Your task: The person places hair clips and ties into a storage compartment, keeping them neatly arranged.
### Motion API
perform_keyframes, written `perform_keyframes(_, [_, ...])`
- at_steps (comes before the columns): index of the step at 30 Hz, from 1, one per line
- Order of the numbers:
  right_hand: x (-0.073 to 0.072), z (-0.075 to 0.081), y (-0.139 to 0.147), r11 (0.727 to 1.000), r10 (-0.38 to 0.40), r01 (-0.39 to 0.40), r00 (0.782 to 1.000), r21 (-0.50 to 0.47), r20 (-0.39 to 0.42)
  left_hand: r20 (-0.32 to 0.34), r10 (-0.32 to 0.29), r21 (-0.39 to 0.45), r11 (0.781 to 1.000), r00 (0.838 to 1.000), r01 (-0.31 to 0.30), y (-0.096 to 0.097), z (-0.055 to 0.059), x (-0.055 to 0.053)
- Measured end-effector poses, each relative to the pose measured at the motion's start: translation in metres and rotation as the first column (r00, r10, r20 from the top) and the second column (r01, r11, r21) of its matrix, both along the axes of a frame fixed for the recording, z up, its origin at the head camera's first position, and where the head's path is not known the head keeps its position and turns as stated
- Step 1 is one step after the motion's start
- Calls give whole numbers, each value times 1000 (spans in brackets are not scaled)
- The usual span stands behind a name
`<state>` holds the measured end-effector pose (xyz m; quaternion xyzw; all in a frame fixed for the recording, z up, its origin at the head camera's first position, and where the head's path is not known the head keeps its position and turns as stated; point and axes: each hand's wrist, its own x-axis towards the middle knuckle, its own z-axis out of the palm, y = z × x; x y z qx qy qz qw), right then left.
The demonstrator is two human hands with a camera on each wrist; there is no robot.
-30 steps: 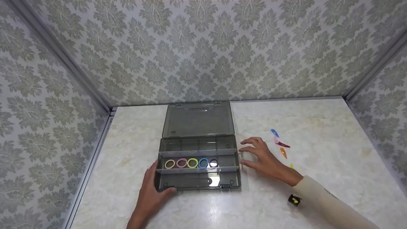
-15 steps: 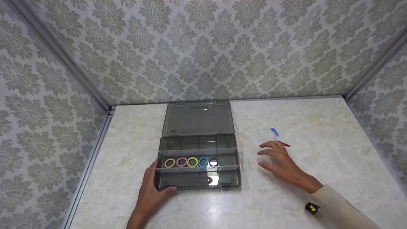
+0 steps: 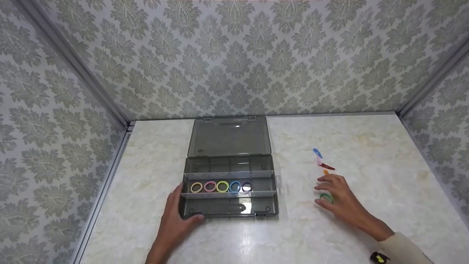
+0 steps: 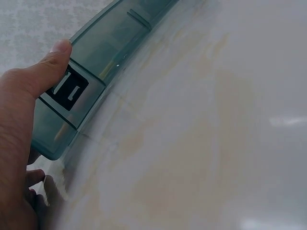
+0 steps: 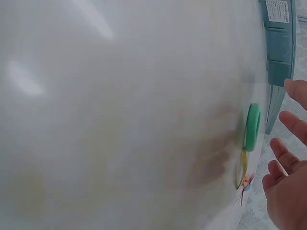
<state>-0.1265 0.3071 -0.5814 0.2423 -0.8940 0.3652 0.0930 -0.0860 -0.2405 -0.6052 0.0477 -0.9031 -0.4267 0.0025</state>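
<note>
My left hand (image 3: 174,222) grips the front left corner of a smoky clear divider box (image 3: 220,208), thumb along its front wall. In the left wrist view the thumb presses beside the box's dark latch (image 4: 69,88). Several coloured hair ties (image 3: 222,186) lie in a row in the middle compartment. My right hand (image 3: 342,200) is over the table right of the box, fingers apart and slightly bent. A green hair tie (image 3: 326,198) shows between its thumb and fingers; the right wrist view has this green hair tie (image 5: 252,127) standing clear of the fingertips, holding nothing.
Beyond the right hand lie a blue snap hair clip (image 3: 317,153), a pink one (image 3: 319,160), a red one (image 3: 327,166) and a partly covered orange one (image 3: 325,172). A yellow clip (image 5: 243,165) lies by the green hair tie. The box's lid (image 3: 231,136) lies folded back towards the wall.
My right hand has moved from beside the box rightward and nearer the front, to the green hair tie, now covering part of the orange clip. The left hand and box stay put.
</note>
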Motion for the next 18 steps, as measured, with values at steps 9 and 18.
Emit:
perform_keyframes(9, [11, -1, 20, 997, -42, 39, 999, 69, 30, 15, 1, 4, 1000, 1000, -1, 0, 1, 1])
perform_keyframes(18, [7, -6, 32, 995, 1, 3, 999, 95, -41, 2, -1, 8, 1000, 1000, 1, 1, 2, 1])
